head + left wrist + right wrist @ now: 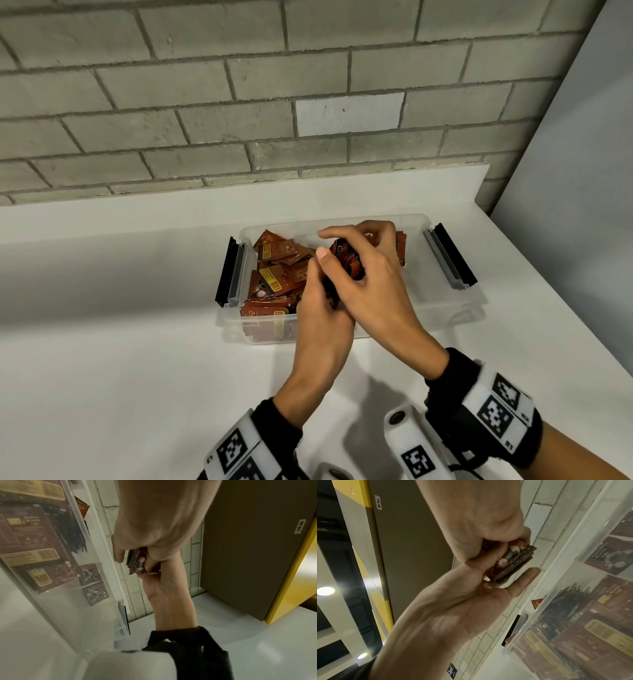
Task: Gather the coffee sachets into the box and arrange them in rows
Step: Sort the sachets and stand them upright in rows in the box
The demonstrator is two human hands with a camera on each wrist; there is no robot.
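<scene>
A clear plastic box stands on the white counter. Its left half holds red-brown coffee sachets, loose on top, with a standing row at the front. Above the box's middle both hands hold one small stack of sachets. My left hand grips it from below, thumb up. My right hand wraps over it, index finger stretched out. The left wrist view shows the stack pinched between my left hand and right hand. In the right wrist view the stack sits above my right hand.
Black-and-grey latches hang open at both ends of the box. A grey brick wall and a white upstand run behind it. A grey panel closes the right side. Bare white counter lies in front and to the left.
</scene>
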